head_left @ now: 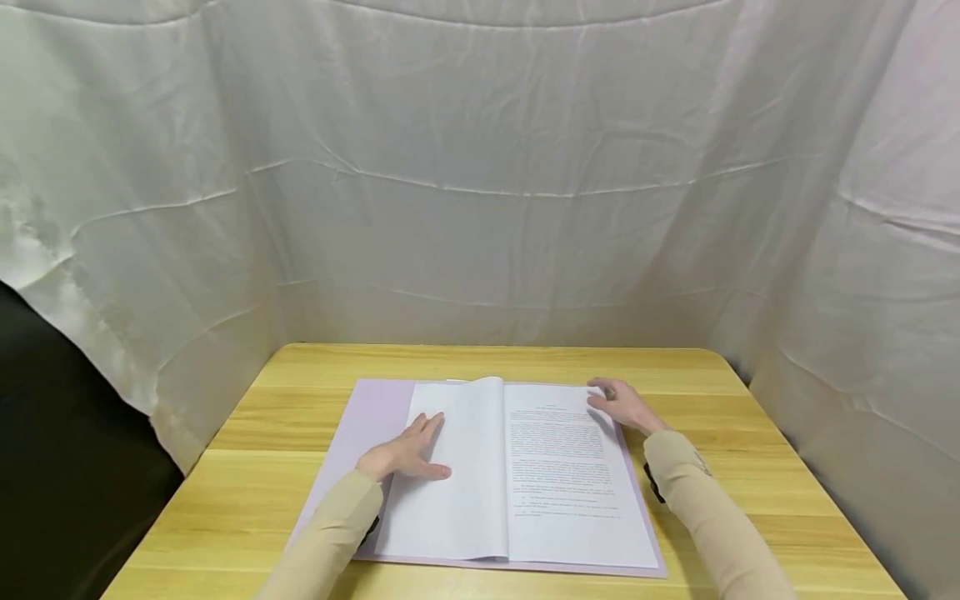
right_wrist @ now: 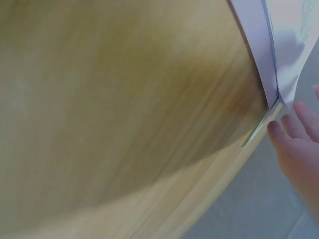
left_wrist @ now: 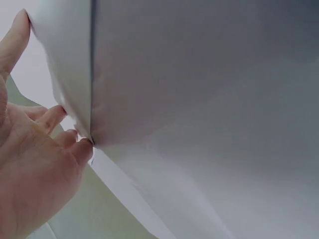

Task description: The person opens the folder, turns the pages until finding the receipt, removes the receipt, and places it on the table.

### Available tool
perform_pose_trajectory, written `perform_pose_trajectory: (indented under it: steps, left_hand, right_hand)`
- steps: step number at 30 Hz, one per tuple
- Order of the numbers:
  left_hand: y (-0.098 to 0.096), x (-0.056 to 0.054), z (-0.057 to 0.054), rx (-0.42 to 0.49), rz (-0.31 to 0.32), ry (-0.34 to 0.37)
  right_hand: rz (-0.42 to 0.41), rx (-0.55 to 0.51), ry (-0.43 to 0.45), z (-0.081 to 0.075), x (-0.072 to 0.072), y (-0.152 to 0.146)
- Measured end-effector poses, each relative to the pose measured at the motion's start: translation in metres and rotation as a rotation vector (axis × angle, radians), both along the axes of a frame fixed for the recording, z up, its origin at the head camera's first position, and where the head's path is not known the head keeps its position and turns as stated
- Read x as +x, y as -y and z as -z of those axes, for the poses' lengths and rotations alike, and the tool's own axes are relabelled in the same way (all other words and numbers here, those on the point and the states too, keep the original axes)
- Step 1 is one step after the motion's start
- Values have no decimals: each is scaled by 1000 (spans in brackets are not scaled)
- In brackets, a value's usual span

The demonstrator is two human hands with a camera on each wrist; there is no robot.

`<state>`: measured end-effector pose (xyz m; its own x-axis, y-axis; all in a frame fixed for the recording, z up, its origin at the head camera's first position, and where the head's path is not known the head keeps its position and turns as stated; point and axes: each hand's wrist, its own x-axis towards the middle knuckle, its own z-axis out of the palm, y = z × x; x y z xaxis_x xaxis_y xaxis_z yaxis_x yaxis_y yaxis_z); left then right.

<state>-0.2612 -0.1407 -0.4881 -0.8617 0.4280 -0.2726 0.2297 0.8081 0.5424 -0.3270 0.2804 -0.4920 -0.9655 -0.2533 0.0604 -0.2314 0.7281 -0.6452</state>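
Folder (head_left: pixel 371 417) of smooth lilac material, lying open and flat in the middle of the wooden table (head_left: pixel 225 467), with white sheets inside. On the left side, a blank left page (head_left: pixel 465 517), thin and softly bulging, with a rounded curl along the middle line. On the right side, a flatter right page (head_left: pixel 562 542), printed with dark paragraphs too small for reading. Along the outer sides, rim of lilac, broad at left, only narrow at right. Upon the left page, left hand (head_left: pixel 405 454) with fingers straight and thumb spread well apart, touching the paper and gripping nothing. In the left wrist view, large plane of paper in grey shade, crossed by one dark, straight crease beside the fingertips. At the far right corner of the right page, right hand (head_left: pixel 624 407), fingers slack and lightly bent, thumb apart from forefinger. Well apart from each other, both hands. Around the arms, beige sleeves (head_left: pixel 705 508) of soft, wrinkled cloth. Under the folder, yellow-brown boards with long grain and rounded far corners. Behind and at both sides, pale, satin-like curtain (head_left: pixel 480 225) with sharp fold lines and gentle waves.
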Motion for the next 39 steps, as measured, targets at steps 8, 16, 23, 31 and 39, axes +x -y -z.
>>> perform_pose_trajectory:
  steps: [8,16,23,31,39]
  left_hand:
    - [-1,-3,5,68,21,-25]
    - [-1,-7,10,122,124,-54]
    - [0,-8,11,154,136,-31]
    - [1,-9,11,148,126,-7]
    - [1,-9,12,154,134,-21]
  right_hand:
    - [3,-4,5,-1,-5,1]
    - [0,-18,-32,3,-9,0]
    - [17,-10,-25,4,-10,0]
    - [43,-46,-19,5,-10,0]
    - [116,-53,-51,4,-12,0]
